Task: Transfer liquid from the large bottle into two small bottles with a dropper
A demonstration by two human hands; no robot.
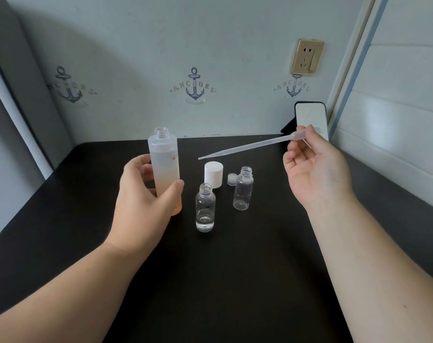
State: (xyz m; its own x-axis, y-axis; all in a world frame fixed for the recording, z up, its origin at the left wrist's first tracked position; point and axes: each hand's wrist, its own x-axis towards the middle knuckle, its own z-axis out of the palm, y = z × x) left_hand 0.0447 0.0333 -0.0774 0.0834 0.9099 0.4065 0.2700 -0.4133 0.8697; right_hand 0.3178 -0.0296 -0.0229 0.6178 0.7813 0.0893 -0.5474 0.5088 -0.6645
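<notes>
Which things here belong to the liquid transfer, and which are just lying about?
Job: large bottle, dropper, near small bottle, far small bottle, white cap, small clear cap.
Lying about: phone, wall socket.

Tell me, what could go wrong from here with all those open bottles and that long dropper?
The two small bottles, the near one and the far one, stand uncapped and unheld on the table; a swing of the dropper could tip them. The near one already holds a little liquid, so it could spill. The right hand pinches only the dropper's bulb end, so the far tip may wobble and miss a narrow neck. The large bottle looks safer, gripped by the left hand.
</notes>
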